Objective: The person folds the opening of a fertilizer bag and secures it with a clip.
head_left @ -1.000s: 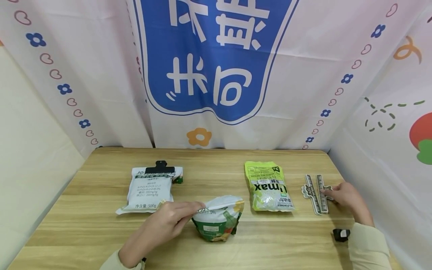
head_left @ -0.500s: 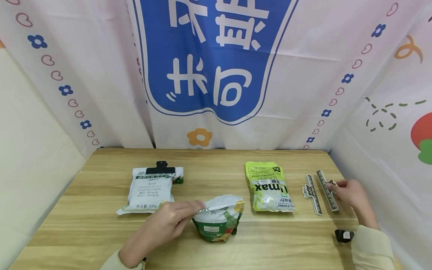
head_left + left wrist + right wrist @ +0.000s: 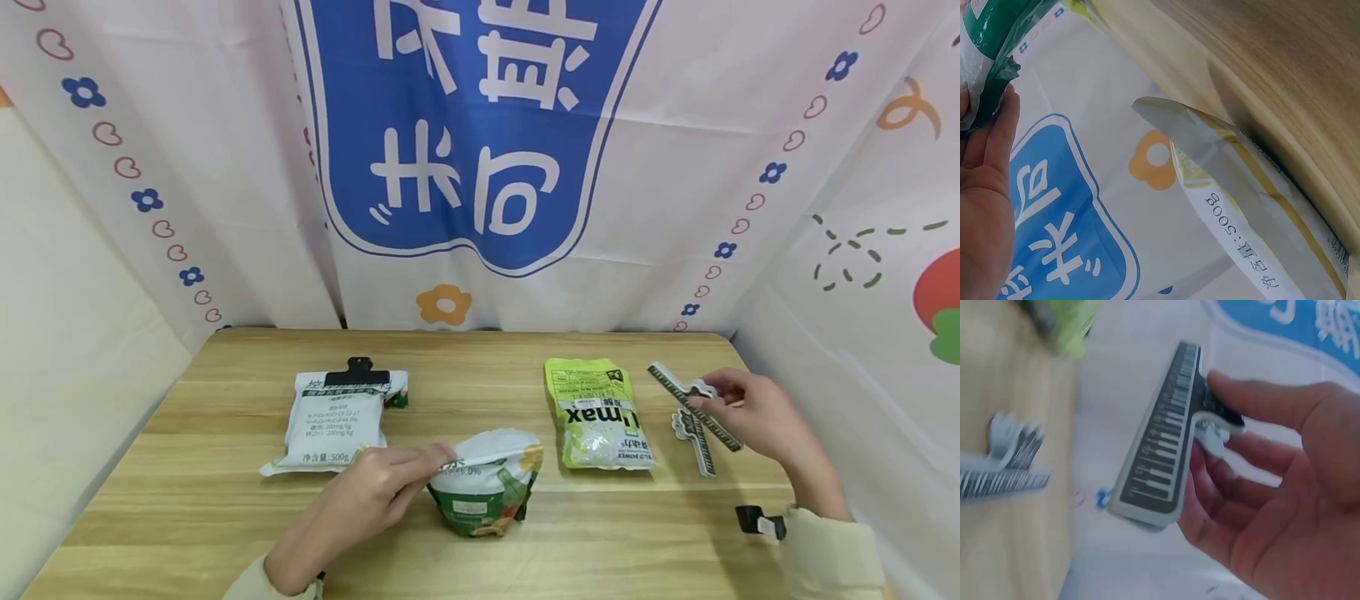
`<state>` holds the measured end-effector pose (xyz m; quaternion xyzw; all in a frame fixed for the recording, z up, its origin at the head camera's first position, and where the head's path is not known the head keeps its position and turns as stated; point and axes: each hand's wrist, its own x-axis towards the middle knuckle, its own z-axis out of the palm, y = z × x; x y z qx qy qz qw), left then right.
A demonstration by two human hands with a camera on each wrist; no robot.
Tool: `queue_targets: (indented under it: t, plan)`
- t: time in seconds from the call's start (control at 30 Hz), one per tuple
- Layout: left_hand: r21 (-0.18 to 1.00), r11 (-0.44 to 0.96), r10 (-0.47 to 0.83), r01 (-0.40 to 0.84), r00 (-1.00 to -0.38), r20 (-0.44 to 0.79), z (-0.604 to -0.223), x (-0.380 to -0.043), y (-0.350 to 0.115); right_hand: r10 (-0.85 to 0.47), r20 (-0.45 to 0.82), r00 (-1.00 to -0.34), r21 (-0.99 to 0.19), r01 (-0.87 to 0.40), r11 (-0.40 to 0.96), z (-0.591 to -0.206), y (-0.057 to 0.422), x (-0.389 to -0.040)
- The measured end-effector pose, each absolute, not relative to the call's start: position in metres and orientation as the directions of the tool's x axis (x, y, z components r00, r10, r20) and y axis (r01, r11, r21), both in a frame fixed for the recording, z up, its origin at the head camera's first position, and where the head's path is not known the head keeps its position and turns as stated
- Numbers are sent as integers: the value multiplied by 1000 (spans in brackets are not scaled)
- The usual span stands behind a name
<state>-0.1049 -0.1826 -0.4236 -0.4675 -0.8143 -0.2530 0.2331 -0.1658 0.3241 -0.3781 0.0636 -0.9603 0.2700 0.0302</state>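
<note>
My left hand (image 3: 378, 492) pinches the folded top of a white and green bag (image 3: 480, 507) standing at the front middle of the table. In the left wrist view, part of this bag (image 3: 990, 34) shows at the upper left, above the fingers. At the right, my right hand (image 3: 768, 421) holds a long bag clip (image 3: 675, 388) by its handles, between thumb and fingers. Piano keys are printed along its bar, plain in the right wrist view. A matching clip (image 3: 702, 452) lies on the table below, partly covered by the held one in the head view.
A white 500g bag (image 3: 333, 425) with a black clip (image 3: 356, 377) across its top lies at the left. Between the standing bag and the clips is a yellow-green bag (image 3: 596, 417). Behind the wooden table (image 3: 465, 358) hangs a printed cloth (image 3: 645, 250).
My right hand has picked up one bag clip from beside the other, lifted it and turned it leftward over the remaining clip. The left hand keeps its hold on the bag.
</note>
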Motion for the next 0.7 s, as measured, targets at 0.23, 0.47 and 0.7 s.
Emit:
queue_targets:
  t: [0.23, 0.47, 0.7]
  plan:
    - [205, 445, 641, 872, -470, 607, -422, -104, -183, -220, 159, -963, -569, -271, 777, -353, 282, -154]
    - [218, 442, 629, 870, -474, 616, -421, -104, -181, -366, 311, -877, -579, -481, 659, -342, 251, -149]
    - [235, 443, 617, 865, -484, 620, -421, -104, -180, -435, 311, -845, -668, -520, 532, -340, 228, -148]
